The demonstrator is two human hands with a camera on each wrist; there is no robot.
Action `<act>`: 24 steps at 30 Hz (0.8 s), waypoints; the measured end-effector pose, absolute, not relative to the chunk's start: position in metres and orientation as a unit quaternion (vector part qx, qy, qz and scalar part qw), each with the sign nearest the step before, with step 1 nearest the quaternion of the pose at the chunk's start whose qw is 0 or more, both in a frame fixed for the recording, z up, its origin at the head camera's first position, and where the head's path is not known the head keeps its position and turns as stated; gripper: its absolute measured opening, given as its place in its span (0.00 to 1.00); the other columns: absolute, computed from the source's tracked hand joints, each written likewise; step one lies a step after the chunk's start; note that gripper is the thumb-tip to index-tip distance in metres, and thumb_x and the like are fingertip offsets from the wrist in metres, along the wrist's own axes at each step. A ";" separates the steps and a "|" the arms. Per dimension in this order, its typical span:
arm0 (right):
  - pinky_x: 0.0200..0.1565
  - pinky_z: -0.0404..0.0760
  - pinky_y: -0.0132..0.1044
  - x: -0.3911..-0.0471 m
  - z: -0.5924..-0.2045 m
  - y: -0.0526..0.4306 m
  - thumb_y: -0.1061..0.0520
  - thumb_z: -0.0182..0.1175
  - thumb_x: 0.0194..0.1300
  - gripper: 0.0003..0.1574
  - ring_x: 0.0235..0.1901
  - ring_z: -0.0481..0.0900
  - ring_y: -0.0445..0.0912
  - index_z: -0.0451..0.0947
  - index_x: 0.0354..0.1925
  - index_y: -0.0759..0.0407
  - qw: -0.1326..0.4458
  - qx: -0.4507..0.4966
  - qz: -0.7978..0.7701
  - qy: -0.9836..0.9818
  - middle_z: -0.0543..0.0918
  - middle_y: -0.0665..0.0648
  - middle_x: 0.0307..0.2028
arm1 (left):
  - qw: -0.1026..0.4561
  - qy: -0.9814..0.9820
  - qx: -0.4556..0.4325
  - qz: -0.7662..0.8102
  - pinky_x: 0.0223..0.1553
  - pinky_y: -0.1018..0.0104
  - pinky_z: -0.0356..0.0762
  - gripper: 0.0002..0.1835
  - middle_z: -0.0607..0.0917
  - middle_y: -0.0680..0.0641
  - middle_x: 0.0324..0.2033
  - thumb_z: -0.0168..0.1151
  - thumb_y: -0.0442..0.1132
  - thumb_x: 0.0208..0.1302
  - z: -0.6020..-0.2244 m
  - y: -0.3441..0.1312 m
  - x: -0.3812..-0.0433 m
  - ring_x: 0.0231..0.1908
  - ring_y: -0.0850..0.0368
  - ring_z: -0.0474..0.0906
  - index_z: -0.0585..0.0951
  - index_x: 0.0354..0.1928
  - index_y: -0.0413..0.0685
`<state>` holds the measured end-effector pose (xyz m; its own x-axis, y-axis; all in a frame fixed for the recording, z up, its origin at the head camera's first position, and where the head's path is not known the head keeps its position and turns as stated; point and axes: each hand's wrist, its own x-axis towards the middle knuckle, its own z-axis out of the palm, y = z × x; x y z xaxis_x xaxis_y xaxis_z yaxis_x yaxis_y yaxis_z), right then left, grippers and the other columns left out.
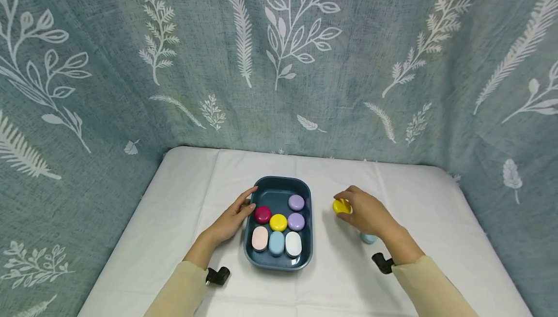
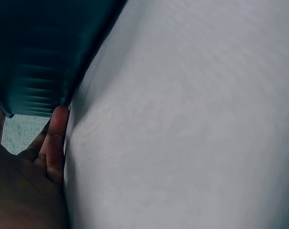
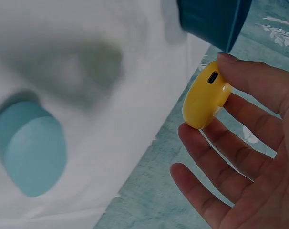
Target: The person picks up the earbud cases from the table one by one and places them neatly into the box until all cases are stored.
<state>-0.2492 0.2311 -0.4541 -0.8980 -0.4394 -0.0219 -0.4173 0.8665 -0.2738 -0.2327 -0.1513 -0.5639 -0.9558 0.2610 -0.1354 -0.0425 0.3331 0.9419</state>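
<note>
A dark blue tray [image 1: 274, 194] holds several small glossy cases: a dark red case [image 1: 263, 215], a yellow case [image 1: 278, 222], two round lilac ones, and a row of pink, light blue and white oblong ones. My left hand [image 1: 228, 221] rests against the tray's left side, fingers fairly straight and touching its wall. To the right of the tray, my right hand [image 1: 365, 210] pinches a round yellow case [image 3: 201, 98] between thumb and fingers above the table. A small dark slot shows on its edge. A light blue case [image 3: 37, 152] lies beneath that hand, partly hidden in the head view.
A white cloth covers the table [image 1: 331, 283]. A blue-green curtain [image 1: 244, 113] with white leaf prints hangs behind and at the sides. Black wrist camera mounts [image 1: 218, 276] stick out beside both wrists.
</note>
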 end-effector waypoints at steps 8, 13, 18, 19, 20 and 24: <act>0.51 0.85 0.51 -0.254 -0.436 0.207 0.53 0.76 0.62 0.28 0.44 0.82 0.49 0.83 0.59 0.58 0.045 -0.240 -0.120 0.962 0.82 0.58 0.52 | 0.130 0.804 0.073 0.576 0.74 0.34 0.58 0.28 0.72 0.43 0.70 0.51 0.61 0.79 -0.565 -0.152 -0.233 0.66 0.45 0.72 0.59 0.76 0.90; 0.52 0.84 0.51 -0.258 -0.428 0.191 0.53 0.75 0.62 0.29 0.46 0.82 0.49 0.82 0.60 0.57 0.050 -0.251 -0.123 0.959 0.82 0.57 0.53 | 0.129 0.807 0.071 0.572 0.74 0.33 0.58 0.28 0.71 0.43 0.71 0.51 0.61 0.79 -0.564 -0.153 -0.233 0.67 0.44 0.72 0.59 0.75 0.91; 0.55 0.83 0.50 -0.260 -0.425 0.175 0.52 0.76 0.63 0.29 0.48 0.82 0.50 0.83 0.61 0.56 0.051 -0.260 -0.128 0.956 0.82 0.56 0.54 | 0.128 0.807 0.071 0.573 0.74 0.34 0.59 0.28 0.71 0.43 0.71 0.51 0.61 0.79 -0.564 -0.153 -0.234 0.65 0.45 0.73 0.59 0.76 0.90; 0.56 0.83 0.50 -0.260 -0.425 0.172 0.52 0.75 0.63 0.29 0.49 0.82 0.50 0.83 0.61 0.56 0.052 -0.263 -0.129 0.955 0.82 0.56 0.54 | 0.128 0.806 0.071 0.573 0.74 0.34 0.59 0.28 0.71 0.43 0.71 0.51 0.61 0.79 -0.564 -0.153 -0.234 0.65 0.45 0.73 0.59 0.76 0.89; 0.56 0.83 0.50 -0.261 -0.425 0.169 0.52 0.75 0.63 0.29 0.49 0.82 0.50 0.83 0.60 0.56 0.052 -0.266 -0.131 0.954 0.82 0.56 0.54 | 0.128 0.806 0.071 0.574 0.74 0.34 0.59 0.28 0.71 0.43 0.71 0.51 0.61 0.79 -0.565 -0.153 -0.234 0.66 0.45 0.73 0.59 0.76 0.89; 0.57 0.83 0.50 -0.262 -0.427 0.158 0.52 0.74 0.65 0.27 0.51 0.82 0.51 0.83 0.61 0.56 0.058 -0.278 -0.135 0.949 0.82 0.57 0.56 | 0.131 0.807 0.070 0.572 0.74 0.33 0.59 0.28 0.71 0.43 0.71 0.51 0.62 0.78 -0.566 -0.152 -0.234 0.66 0.45 0.73 0.59 0.76 0.91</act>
